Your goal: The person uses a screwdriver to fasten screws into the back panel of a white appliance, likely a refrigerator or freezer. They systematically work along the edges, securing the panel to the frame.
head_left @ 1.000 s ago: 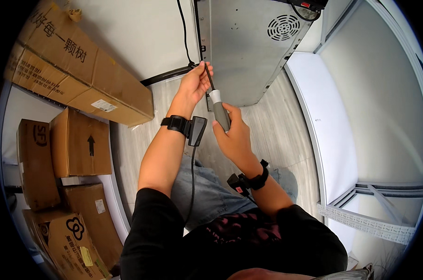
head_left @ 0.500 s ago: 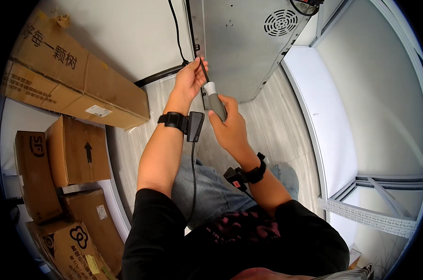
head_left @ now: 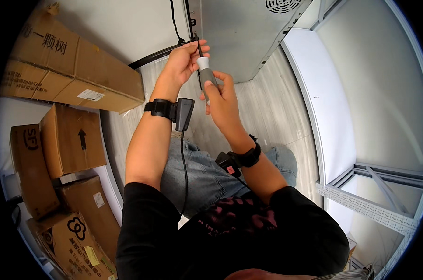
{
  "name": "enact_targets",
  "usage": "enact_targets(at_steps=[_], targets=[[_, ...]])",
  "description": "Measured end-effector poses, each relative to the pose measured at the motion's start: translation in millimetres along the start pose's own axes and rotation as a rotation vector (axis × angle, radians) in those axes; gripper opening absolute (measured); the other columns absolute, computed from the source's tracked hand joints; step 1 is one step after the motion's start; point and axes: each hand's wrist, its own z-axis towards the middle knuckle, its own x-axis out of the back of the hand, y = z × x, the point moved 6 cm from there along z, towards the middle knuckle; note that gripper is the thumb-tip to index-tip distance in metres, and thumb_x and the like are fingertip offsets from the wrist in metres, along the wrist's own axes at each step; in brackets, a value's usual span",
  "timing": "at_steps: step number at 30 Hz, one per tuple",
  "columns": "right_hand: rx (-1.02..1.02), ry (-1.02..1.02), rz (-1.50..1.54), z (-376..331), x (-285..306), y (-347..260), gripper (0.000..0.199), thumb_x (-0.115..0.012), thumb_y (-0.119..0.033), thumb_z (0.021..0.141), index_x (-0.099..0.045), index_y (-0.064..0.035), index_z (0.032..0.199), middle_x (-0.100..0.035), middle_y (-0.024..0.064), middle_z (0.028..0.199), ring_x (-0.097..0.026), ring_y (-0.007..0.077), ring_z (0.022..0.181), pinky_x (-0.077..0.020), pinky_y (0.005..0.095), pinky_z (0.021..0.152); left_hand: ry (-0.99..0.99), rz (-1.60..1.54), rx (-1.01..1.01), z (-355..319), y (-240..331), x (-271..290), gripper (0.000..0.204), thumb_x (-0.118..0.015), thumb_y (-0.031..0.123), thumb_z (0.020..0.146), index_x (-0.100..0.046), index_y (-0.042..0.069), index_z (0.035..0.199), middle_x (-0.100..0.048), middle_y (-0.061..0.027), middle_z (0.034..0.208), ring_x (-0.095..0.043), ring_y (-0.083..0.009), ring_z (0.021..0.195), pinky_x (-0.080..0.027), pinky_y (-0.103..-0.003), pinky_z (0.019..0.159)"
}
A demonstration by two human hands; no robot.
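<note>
The right hand (head_left: 223, 95) is gripping the screwdriver (head_left: 206, 73); left fingers (head_left: 195, 46) are pinching its shaft at the panel (head_left: 239, 32) edge. Keeping it square should be preventing slips.

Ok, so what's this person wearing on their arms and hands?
Both hands are bare, with no gloves. The left hand has a black wrist strap carrying a dark boxy device, from which a thin black cable hangs down. The right hand has a black wristband with a small black module bearing a red mark. Black short sleeves leave the forearms uncovered.
</note>
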Motion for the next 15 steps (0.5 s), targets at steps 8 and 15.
enact_targets(at_steps=[8, 15], targets=[[0.324, 0.087, -0.484, -22, -5, -25, 0.059, -0.063, -0.025, 0.082, -0.033, 0.0005, 0.125, -0.06, 0.02, 0.089, -0.062, 0.0337, 0.079, -0.0468, 0.0393, 0.072, 0.153, -0.022, -0.006, 5, -6, 6, 0.018, -0.05, 0.016, 0.092, -0.058, 0.001, 0.099, -0.064, -0.007, 0.082, -0.059, -0.0121, 0.061, -0.05, -0.022, 0.053], [0.285, 0.079, -0.411, -13, -4, -23, 0.046, -0.06, -0.025, 0.084, -0.037, 0.0, 0.114, -0.06, 0.0211, 0.084, -0.061, 0.0342, 0.068, -0.047, 0.0387, 0.062, 0.089, 0.011, 0.025, 0, 0, 3, 0.017, -0.049, 0.018, 0.093, -0.058, 0.003, 0.098, -0.063, -0.0042, 0.082, -0.06, -0.0132, 0.066, -0.052, -0.023, 0.058]])
